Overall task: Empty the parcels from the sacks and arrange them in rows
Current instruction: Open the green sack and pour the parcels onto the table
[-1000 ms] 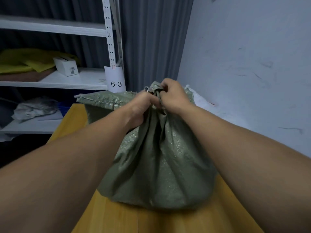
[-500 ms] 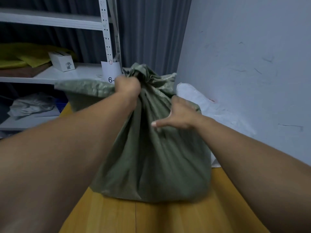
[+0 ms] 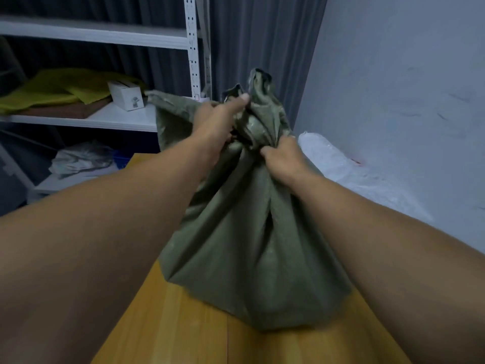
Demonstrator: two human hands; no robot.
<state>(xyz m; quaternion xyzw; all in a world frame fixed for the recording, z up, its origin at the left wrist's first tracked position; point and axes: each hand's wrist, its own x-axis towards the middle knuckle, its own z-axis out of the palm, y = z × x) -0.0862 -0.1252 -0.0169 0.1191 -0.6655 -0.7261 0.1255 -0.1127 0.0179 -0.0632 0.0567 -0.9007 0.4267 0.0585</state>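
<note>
On my feed the olive-green woven plastic sack (image 3: 249, 258) stands upright and bulging on the yellow wooden surface (image 3: 170, 324), its base near the far right part of the boards and its mouth gathered into a twisted neck at the top. My left hand (image 3: 220, 119) is clenched round the upper part of that neck, with the thumb laid along the crumpled fabric just below the loose top flaps. My right hand (image 3: 283, 158) grasps a bunch of the same fabric lower down on the right side of the neck, fingers curled into the folds. Both forearms reach in from the bottom corners.

Just behind the green sack on the right, a white woven sack (image 3: 341, 166) lies slumped against the pale wall (image 3: 393, 74). A grey curtain (image 3: 262, 35) hangs behind the sack's top. To the left stands a white metal shelf rack (image 3: 194, 48). Its middle shelf carries a small white cardboard box (image 3: 126, 97) beside a heap of yellow sheets (image 3: 52, 88), and a lower shelf holds crumpled grey-white wrapping (image 3: 81, 158).
</note>
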